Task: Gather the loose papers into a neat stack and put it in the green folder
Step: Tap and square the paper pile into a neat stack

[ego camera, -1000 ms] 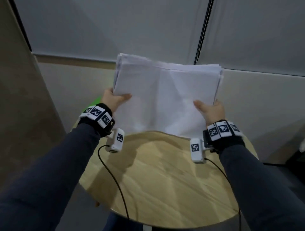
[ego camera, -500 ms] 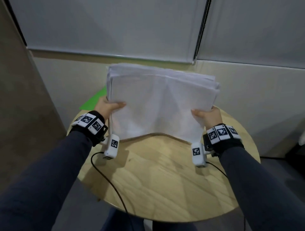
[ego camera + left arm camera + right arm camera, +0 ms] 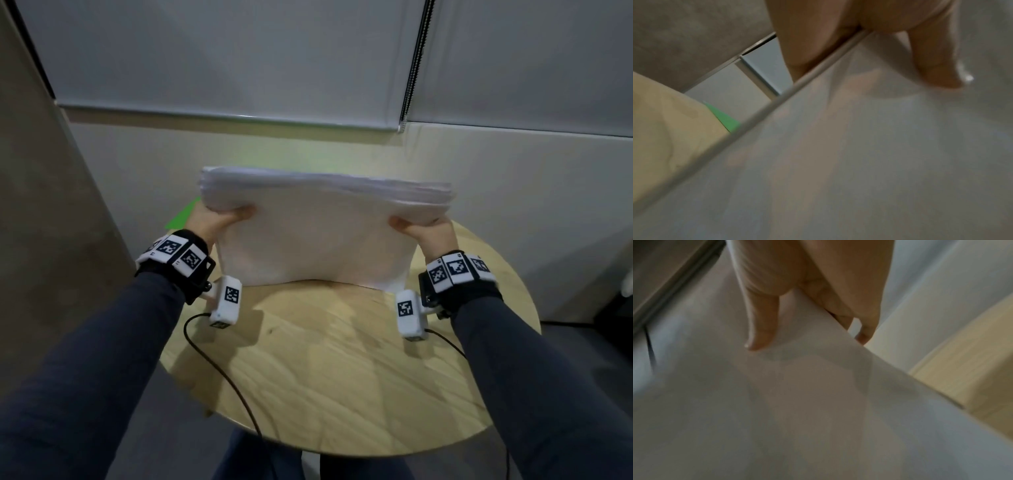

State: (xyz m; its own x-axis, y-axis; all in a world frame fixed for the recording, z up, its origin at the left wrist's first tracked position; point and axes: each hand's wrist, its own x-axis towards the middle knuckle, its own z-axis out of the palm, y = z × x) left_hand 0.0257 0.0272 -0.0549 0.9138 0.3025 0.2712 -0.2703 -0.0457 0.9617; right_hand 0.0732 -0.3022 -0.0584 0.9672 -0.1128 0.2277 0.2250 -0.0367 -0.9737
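Note:
A thick stack of white papers stands on its lower edge on the round wooden table, leaning away from me. My left hand grips its left side, thumb on the near face and fingers behind. My right hand grips the right side the same way. The left wrist view shows the stack filling the frame under my thumb. In the right wrist view the stack lies under my thumb. A green folder peeks out behind my left hand, mostly hidden; a green corner shows past the stack's edge.
A pale wall with lowered grey blinds stands right behind the table. A brown panel rises on the left. Cables from the wrist cameras trail across the table's near half.
The stack has come down from chest height toward the table and tipped forward, its top edge now leaning away. Both hands kept their grip on its sides.

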